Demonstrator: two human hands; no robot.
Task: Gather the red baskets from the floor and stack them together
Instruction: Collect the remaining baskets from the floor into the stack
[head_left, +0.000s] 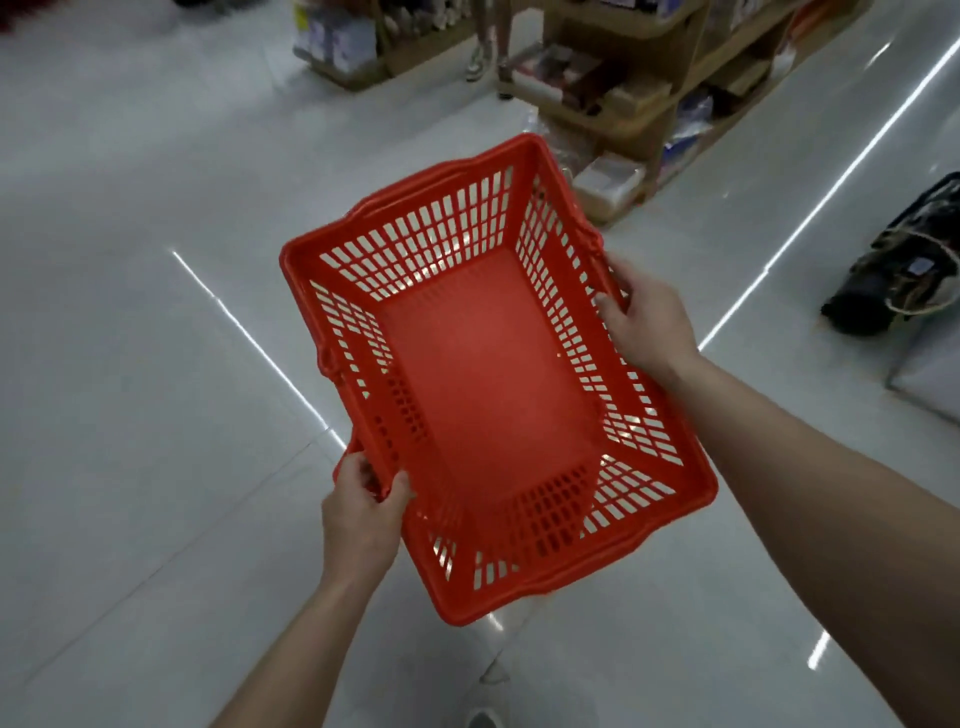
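An empty red plastic basket (488, 374) with slotted walls hangs in the air above the shiny white floor, tilted so its open top faces me. My left hand (363, 514) grips the rim on its near left side. My right hand (647, 325) grips the rim on its right long side, thumb inside the edge. No other red basket shows clearly; a red blur sits at the far top-left corner.
Wooden display shelves (639, 93) with packaged goods stand ahead on the right. A person's legs (488, 47) stand beside them. A dark bag (904, 260) and a grey bundle (930, 379) lie on the floor at right. My shoe (485, 719) shows at the bottom.
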